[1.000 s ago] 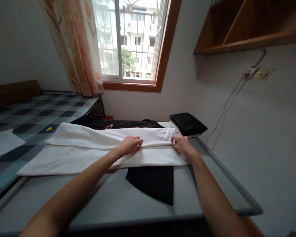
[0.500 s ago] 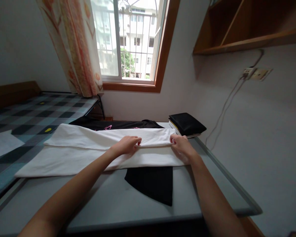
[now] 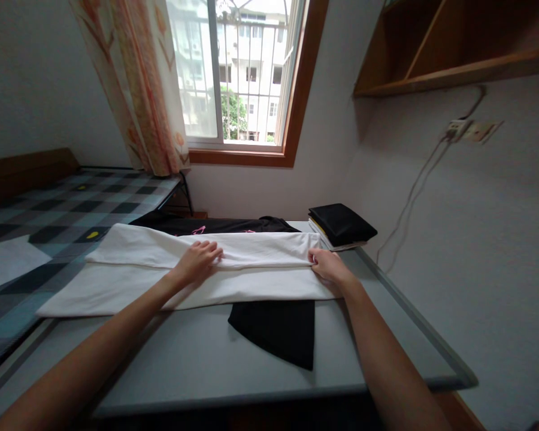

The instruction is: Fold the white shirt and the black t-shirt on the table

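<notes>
Your right grip (image 3: pixel 329 264) was closed in a pinch on the fold's edge, near the right end of the white cloth (image 3: pixel 130 287), and that was your anchor! Your left grip (image 3: pixel 196 261) lay loosely open, fingers resting on the fold well to the left; whether its thumb held anything was hidden. The white cloth stretched beneath both grips, running far past the left one to the edge of the surface (image 3: pixel 233 371) beside the bed (image 3: pixel 130 197). There was the likeliest trouble: that long, wider end lay unheld, so a hard pull from the right grip could have skewed the fold line. Wrinkles, too! Puckers showed just beyond the right grip, and pressing them down could have set a crease. On your side of the grips, a black cloth (image 3: pixel 281 332) poked out from under the white; catch it with a forearm, and the layer on top might have shifted. Beyond the grips lay a dark garment (image 3: pixel 233 224) with pink marks, close enough to be snagged in a lift. And past the right grip sat a flat black case (image 3: pixel 344 222), which a wide swing could have knocked.
</notes>
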Tool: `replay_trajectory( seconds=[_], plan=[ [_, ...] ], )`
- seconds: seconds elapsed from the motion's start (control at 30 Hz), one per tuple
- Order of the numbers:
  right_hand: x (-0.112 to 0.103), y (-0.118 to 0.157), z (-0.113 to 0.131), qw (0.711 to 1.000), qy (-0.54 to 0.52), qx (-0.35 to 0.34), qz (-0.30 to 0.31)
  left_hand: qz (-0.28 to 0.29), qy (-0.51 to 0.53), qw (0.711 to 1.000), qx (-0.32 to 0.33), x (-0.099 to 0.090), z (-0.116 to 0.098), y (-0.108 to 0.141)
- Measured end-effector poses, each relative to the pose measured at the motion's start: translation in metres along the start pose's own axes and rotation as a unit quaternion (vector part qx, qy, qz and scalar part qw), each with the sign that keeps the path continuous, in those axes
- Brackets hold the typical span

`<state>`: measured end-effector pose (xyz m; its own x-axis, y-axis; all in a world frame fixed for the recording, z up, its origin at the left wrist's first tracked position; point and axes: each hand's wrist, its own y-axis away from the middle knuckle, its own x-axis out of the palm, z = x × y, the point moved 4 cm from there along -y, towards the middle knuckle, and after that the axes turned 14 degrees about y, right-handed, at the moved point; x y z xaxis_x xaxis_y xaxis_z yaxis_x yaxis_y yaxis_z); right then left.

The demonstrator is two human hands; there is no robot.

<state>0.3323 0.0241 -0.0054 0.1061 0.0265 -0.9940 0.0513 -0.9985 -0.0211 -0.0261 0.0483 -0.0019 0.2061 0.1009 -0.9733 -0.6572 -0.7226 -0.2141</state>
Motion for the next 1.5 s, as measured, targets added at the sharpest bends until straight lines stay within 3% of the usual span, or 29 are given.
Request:
replay_trajectory(
  seconds=[0.23,0.4,0.5,0.57,0.63,0.73,0.87,1.03,1.27,1.4,1.5],
  plan=[
    [0.006,-0.005,-0.001,1.0,0.013,0.003,-0.012,-0.029,-0.053,0.982,-0.176,-0.033,0.11,0.092],
    [0.006,-0.005,-0.001,1.0,0.02,0.006,-0.018,-0.016,-0.07,0.954,-0.292,-0.06,0.151,0.146],
    [0.005,-0.004,-0.001,1.0,0.008,0.01,-0.004,-0.061,-0.068,0.942,-0.324,-0.079,0.159,0.164],
    [0.005,-0.004,-0.003,1.0,-0.001,0.015,0.008,-0.09,-0.077,0.944,-0.307,-0.089,0.159,0.171],
    [0.005,-0.004,-0.004,1.0,-0.002,0.016,0.014,-0.059,-0.078,0.958,-0.27,-0.089,0.158,0.175],
    [0.002,-0.002,-0.005,1.0,0.022,0.007,-0.002,0.031,-0.069,0.97,-0.229,-0.076,0.158,0.18],
    [-0.007,0.002,0.006,0.996,0.065,-0.019,-0.061,0.044,-0.078,0.96,-0.265,-0.065,0.163,0.19],
    [-0.015,0.005,0.058,0.982,0.08,-0.11,-0.132,0.049,-0.064,0.955,-0.286,-0.068,0.166,0.195],
    [-0.022,0.002,0.144,0.937,0.105,-0.256,-0.215,0.062,-0.064,0.951,-0.298,-0.072,0.162,0.196],
    [-0.024,-0.002,0.177,0.915,0.114,-0.306,-0.237,0.056,-0.066,0.954,-0.286,-0.073,0.162,0.197],
    [-0.022,-0.004,0.188,0.905,0.108,-0.324,-0.253,0.056,-0.061,0.953,-0.292,-0.076,0.164,0.2]
  ],
)
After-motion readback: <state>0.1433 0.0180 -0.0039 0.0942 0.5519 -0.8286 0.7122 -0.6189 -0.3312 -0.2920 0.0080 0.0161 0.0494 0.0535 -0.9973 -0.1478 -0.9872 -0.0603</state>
